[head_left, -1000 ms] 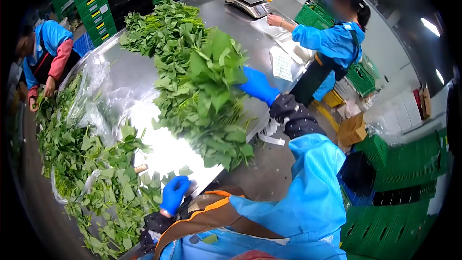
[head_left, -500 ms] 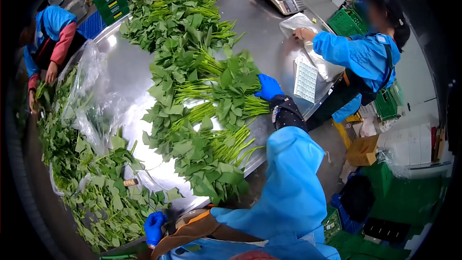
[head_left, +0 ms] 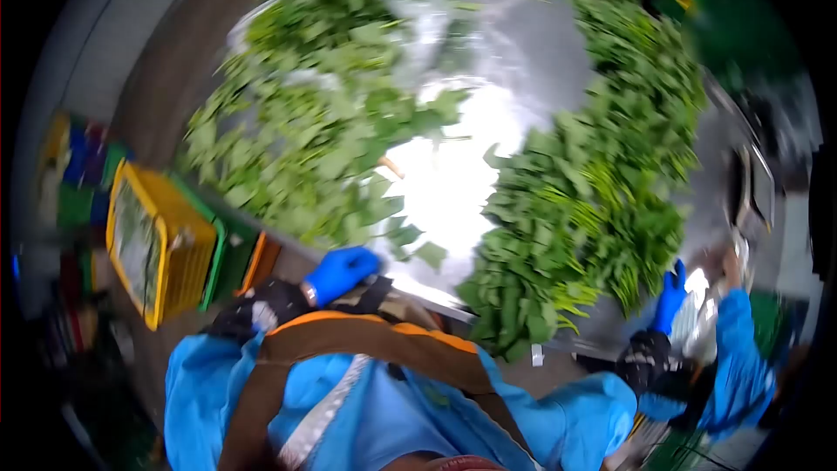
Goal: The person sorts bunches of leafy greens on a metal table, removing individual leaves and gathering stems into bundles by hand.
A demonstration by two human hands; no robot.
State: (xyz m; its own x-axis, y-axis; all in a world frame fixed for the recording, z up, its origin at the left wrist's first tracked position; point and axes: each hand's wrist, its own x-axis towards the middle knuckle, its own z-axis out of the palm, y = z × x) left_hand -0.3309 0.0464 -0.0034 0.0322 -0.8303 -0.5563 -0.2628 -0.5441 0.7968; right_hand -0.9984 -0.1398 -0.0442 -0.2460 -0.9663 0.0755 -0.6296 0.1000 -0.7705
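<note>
My left hand [head_left: 342,276], in a blue glove, is at the table's near edge, just below a loose heap of leafy greens [head_left: 296,148]. Its fingers are curled in, with nothing visible in them. On the right, my right hand [head_left: 670,298], also gloved in blue, has its fingers stretched out and appears to hold nothing. It is close to the stem side of the bunched leafy greens [head_left: 532,270], which lie in a long pile on the metal table [head_left: 558,44]. Motion blurs the view, and whether the right fingertips touch the stems is unclear.
Clear plastic sheeting [head_left: 436,26] lies on the table between the piles. A yellow crate [head_left: 187,249] stands at the left beside green and orange ones. At the right, a co-worker's blue sleeve [head_left: 737,358] reaches toward plastic bags [head_left: 697,323] near a scale [head_left: 754,187].
The head view has swung to the left, so the greens and co-worker at the right appear farther right. My right hand has come off the bunched greens and back toward the near side.
</note>
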